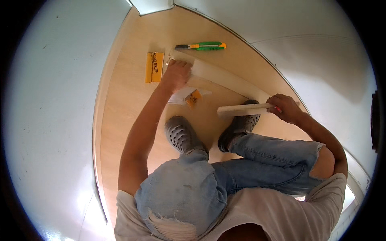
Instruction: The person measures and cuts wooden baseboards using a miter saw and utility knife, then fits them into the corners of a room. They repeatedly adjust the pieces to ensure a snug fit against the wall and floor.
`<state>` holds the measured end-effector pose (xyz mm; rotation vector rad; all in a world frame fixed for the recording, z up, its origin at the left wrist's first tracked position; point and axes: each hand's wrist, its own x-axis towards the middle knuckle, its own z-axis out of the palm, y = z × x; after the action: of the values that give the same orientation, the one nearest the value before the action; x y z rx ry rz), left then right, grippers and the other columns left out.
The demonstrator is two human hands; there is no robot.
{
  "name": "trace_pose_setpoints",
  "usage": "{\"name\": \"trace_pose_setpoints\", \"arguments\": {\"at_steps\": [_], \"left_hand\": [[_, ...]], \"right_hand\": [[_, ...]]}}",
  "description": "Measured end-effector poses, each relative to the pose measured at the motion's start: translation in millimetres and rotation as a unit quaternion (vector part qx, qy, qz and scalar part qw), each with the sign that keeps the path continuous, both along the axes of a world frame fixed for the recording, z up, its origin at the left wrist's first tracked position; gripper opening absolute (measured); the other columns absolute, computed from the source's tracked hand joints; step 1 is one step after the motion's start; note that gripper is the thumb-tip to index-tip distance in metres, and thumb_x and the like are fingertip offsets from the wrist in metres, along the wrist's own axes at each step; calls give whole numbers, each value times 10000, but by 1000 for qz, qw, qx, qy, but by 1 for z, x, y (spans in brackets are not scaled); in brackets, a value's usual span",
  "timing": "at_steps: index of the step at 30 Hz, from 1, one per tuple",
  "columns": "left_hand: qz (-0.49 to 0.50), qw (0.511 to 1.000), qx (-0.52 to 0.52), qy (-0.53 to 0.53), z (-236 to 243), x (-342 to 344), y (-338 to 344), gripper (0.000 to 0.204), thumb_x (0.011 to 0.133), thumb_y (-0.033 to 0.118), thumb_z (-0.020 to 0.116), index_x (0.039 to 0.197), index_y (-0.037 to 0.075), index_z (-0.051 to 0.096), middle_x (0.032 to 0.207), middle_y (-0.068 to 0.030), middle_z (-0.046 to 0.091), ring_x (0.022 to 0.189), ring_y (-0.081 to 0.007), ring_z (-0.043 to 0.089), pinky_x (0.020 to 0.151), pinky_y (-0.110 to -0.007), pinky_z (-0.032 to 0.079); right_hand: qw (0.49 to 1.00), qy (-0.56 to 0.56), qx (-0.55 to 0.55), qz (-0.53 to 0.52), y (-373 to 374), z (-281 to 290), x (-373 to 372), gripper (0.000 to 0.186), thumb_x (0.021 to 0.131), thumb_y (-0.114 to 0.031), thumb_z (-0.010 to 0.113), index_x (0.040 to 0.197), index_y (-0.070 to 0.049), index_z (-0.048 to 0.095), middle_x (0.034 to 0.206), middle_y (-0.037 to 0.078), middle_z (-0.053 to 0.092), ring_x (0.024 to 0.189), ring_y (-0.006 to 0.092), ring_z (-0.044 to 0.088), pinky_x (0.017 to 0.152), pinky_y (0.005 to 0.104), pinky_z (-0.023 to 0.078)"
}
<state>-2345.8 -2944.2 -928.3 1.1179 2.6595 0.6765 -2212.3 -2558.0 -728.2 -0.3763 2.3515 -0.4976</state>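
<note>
A long pale board (225, 76) lies slantwise on the wooden floor in front of me. At its far left end my left hand (178, 75) is closed, the fingers curled over the edge. My right hand (286, 108) grips a shorter light wooden strip (243, 108), which reaches left above my right shoe. A small red thing (278, 109) shows by the right fingers; its kind I cannot make out. Just beyond the board's left end rests a green and yellow utility knife (205, 46), with its dark blade end to the left.
Left of my left hand lies a flat yellow packet (154, 67). A torn yellow piece (194, 99) and white paper (179, 96) are near my grey left shoe (181, 134). Pale walls or panels (52, 100) close in the floor (120, 92) on both sides.
</note>
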Motion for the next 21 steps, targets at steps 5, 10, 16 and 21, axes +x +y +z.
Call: {"name": "trace_pose_setpoints", "arguments": {"at_steps": [5, 10, 16, 21], "left_hand": [[69, 988, 71, -116, 21, 33, 4, 322, 743, 145, 704, 1040, 58, 616, 966, -129, 608, 997, -310, 575, 890, -407, 433], [91, 990, -36, -97, 24, 95, -1, 327, 715, 173, 734, 985, 27, 620, 1021, -168, 578, 1002, -367, 561, 885, -459, 461], [66, 991, 110, -28, 27, 100, -15, 176, 773, 58, 636, 945, 37, 610, 1047, -168, 593, 968, -355, 574, 821, -445, 495], [122, 977, 172, -26, 72, 71, -18, 311, 770, -9, 676, 1073, 56, 656, 1189, -166, 619, 1092, -339, 593, 901, -413, 505]], "right_hand": [[993, -62, -10, -100, -7, -4, 12, 274, 865, -221, 700, 1043, -24, 630, 943, 162, 656, 869, 348, 633, 765, 412, 504], [995, -15, -6, -96, -3, -11, -2, 301, 870, -226, 695, 1072, -13, 625, 961, 167, 656, 874, 346, 637, 774, 413, 507], [995, 1, 5, -102, -14, -14, -19, 324, 867, -247, 703, 1080, -18, 618, 982, 169, 652, 903, 346, 634, 789, 405, 504], [996, 51, -22, -65, -19, -22, -34, 300, 863, -223, 698, 1073, -29, 608, 958, 151, 639, 883, 334, 617, 778, 399, 487]]}}
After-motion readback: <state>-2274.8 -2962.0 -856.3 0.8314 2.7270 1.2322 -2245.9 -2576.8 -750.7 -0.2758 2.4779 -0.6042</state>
